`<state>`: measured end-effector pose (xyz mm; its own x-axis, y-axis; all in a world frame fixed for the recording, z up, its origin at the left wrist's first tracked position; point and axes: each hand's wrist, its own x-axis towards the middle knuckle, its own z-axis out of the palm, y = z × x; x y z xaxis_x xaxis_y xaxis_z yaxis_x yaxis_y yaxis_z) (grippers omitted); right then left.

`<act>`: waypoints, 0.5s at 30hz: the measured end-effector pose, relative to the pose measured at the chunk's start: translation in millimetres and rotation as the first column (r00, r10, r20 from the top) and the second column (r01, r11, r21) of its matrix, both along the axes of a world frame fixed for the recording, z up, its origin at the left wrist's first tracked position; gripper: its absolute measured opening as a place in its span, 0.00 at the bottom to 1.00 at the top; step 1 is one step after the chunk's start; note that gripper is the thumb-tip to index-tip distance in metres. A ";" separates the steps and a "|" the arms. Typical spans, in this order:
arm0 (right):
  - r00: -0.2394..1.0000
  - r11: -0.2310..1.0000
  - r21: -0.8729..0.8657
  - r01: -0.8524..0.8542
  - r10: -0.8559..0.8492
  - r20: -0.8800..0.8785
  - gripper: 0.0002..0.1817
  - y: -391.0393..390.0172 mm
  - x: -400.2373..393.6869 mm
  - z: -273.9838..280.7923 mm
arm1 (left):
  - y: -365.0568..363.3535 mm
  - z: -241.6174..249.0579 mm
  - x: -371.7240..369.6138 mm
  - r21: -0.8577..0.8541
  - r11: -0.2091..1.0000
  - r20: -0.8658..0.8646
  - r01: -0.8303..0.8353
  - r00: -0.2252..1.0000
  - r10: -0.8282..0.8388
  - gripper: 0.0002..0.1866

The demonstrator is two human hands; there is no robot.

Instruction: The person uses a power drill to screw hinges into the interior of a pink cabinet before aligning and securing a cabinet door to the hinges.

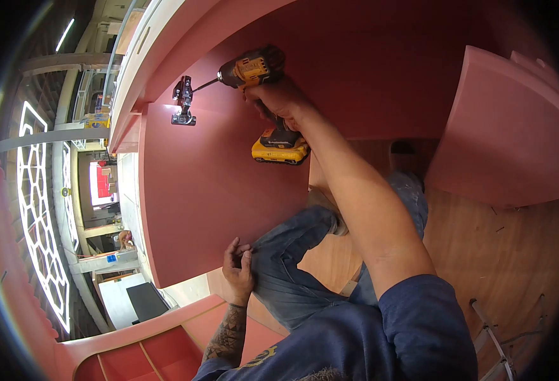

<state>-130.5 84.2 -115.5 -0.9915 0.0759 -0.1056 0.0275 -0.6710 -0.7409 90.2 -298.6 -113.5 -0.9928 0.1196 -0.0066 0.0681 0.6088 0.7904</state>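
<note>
My right hand [276, 101] is wrapped round the grip of a yellow and black cordless drill [254, 68] with a yellow battery [279, 152] at its base. The drill's long bit reaches to a metal cabinet hinge [183, 105], which sits at the corner where a red door panel [222, 190] meets the cabinet frame [127, 127]. Whether the tip is seated in a screw is too small to tell. My left hand [238, 270] rests beside my bent knee, near the panel's lower edge, fingers loosely curled and apart, with nothing seen in it.
At the right stands another pink-red panel [501, 127] over the wooden floor [482, 247], where a few small screws or bits lie. Divided red compartments [159, 355] are at lower left. A metal stand [495, 336] is at lower right. Hexagonal lights [38, 209] hang in the workshop beyond.
</note>
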 end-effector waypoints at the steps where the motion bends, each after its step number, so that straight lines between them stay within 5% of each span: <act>1: 1.000 0.999 0.037 -0.003 0.003 0.004 0.10 2.0 2.3 1.8 | -0.2 -0.2 0.3 -0.001 1.000 0.001 -0.003 1.000 0.003 0.24; 15: 1.000 0.996 0.084 -0.010 0.012 -0.020 0.08 1.4 -1.4 -3.2 | 2.6 0.7 0.8 0.028 0.999 -0.025 -0.032 0.999 0.032 0.22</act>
<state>-132.0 85.6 -118.8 -0.9942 0.0728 -0.0792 0.0189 -0.6066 -0.7948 91.0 -296.0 -112.8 -0.9959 0.0875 0.0219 0.0694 0.5890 0.8051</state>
